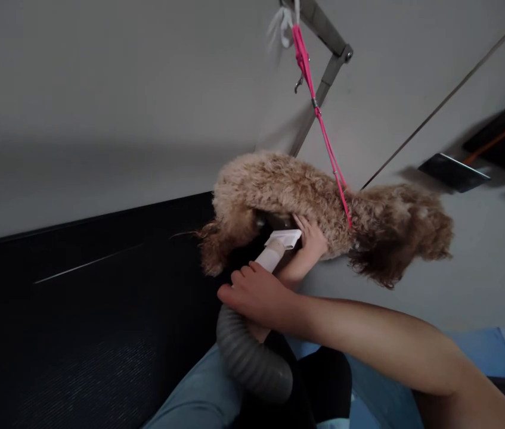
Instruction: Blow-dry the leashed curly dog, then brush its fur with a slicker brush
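A curly brown dog [274, 182] stands with its head turned to the right, a pink grooming loop [324, 128] running up from its neck. My right hand [259, 295] is wrapped around the handle end of a pet dryer hose [250, 357], which is grey and ribbed. Its flat white nozzle [284, 239] points up toward the dog's belly. Crossing beneath my right arm, my left hand [312, 239] lies against the dog's underside behind the chest, fingers stretched out. The dog's front legs are hidden from view.
A black table surface [77, 298] spreads across the left. Behind the dog rises a jointed grey grooming arm [328, 74] that carries the loop. On the pale wall at right are a dark shelf [453, 173] and other dark items. Blue material [485, 351] shows at lower right.
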The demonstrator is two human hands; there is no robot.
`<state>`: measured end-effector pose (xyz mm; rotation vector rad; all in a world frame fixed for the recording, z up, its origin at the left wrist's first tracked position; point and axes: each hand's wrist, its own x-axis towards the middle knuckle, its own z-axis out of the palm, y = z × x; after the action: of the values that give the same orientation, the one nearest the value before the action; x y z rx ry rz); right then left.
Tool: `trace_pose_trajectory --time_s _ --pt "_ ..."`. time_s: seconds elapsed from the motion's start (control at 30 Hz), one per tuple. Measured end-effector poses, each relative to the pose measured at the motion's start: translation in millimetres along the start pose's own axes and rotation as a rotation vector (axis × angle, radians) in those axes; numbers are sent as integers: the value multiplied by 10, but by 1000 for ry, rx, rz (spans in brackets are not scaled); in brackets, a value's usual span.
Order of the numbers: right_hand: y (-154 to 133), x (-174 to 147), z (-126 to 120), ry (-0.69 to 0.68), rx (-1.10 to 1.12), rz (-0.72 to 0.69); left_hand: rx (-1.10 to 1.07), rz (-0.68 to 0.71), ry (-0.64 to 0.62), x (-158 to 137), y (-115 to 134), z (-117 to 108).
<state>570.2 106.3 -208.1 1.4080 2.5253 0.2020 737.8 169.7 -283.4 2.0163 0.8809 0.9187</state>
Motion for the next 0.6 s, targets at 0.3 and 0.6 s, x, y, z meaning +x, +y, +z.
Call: trace_pose_trajectory --time_s 0.3,0.6 --pt "-91 -299 11 40 -54 85 95 141 141 -74 328 33" --pt "-208 -567 84 274 -66 117 -71 143 94 -299 230 105"
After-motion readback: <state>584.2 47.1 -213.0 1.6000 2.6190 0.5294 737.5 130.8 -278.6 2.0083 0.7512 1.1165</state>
